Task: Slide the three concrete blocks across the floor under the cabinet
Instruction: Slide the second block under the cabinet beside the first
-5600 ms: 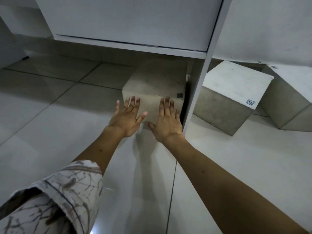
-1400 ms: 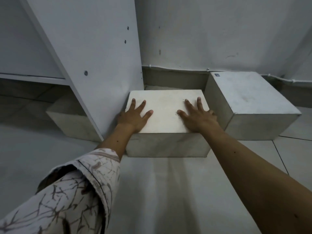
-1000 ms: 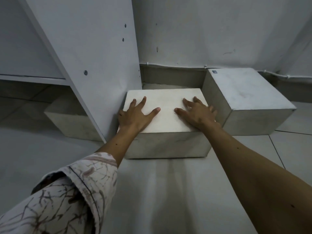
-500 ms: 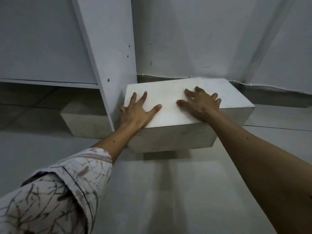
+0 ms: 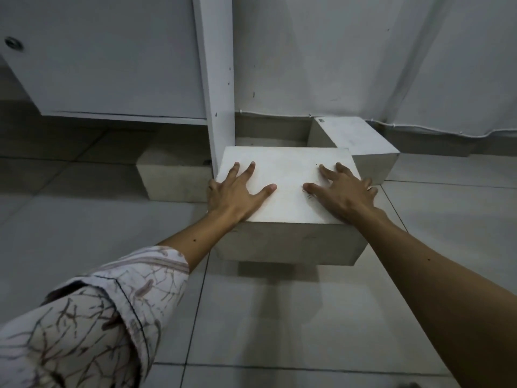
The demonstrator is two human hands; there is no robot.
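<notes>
Both my hands lie spread on the pale top of the middle concrete block (image 5: 288,175). My left hand (image 5: 237,191) is at its left edge, with the outer fingers hooked over the side. My right hand (image 5: 344,191) is at its right edge, with the outer fingers curled over it. This block stands on the floor just in front of the cabinet's white side panel (image 5: 218,79). A second block (image 5: 173,177) sits under the cabinet to the left of the panel. The third block (image 5: 361,141) stands behind and to the right, near the wall.
The white cabinet front (image 5: 112,57) hangs above a low gap over the tiled floor (image 5: 84,219). A wall (image 5: 363,51) with a thin cable along its dark skirting closes the back. My patterned left sleeve (image 5: 84,317) fills the lower left.
The middle block has slid away from the wall towards me with both hands on it, leaving a gap behind it. My view has swung left, so the cabinet front now shows.
</notes>
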